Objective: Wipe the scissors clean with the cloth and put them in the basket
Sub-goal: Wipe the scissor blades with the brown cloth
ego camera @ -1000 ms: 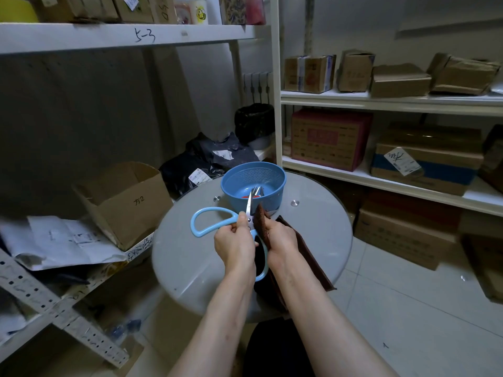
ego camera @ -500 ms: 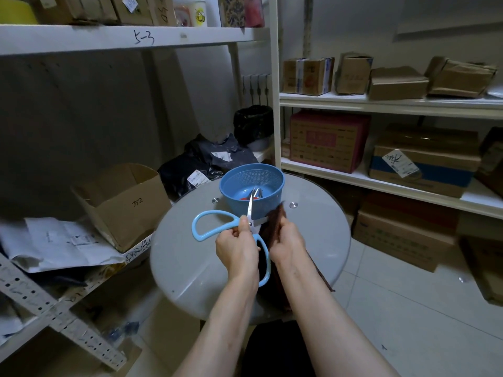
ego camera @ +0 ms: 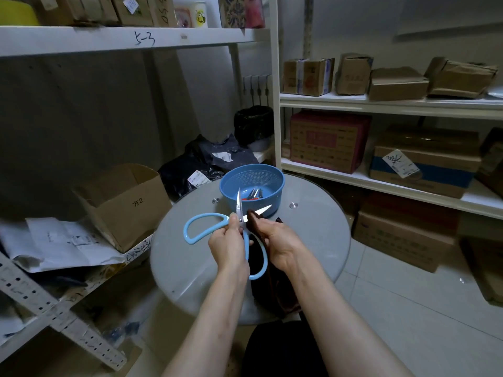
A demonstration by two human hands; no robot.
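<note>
Storage shelves [ego camera: 381, 104] stacked with cardboard boxes [ego camera: 329, 140] surround a round glass table [ego camera: 321, 240], seen from the head camera. A blue basket [ego camera: 277, 191] stands at the table's far side, with a few small metal tools [ego camera: 254, 193] lying in it.

The scissors [ego camera: 215, 217] are held above the table, just in front of the basket. Their blades are spread wide, one pointing up and the other out to the right. The left hand [ego camera: 228, 246] grips them at the pivot, where the blue handles meet. The right hand [ego camera: 280, 240] pinches the dark cloth [ego camera: 254, 221] around the base of the right-pointing blade, and the rest of the cloth hangs below.

This looks like mid-wipe, with the basket step not yet begun. To do it well, draw the cloth from the pivot out to the tip, with the fingers on the flat sides and never across the edge. The left hand's hold should stay firm so the blades cannot snap together. The upright blade probably needs the same pass, and the blades are best closed before they go in the basket.
</note>
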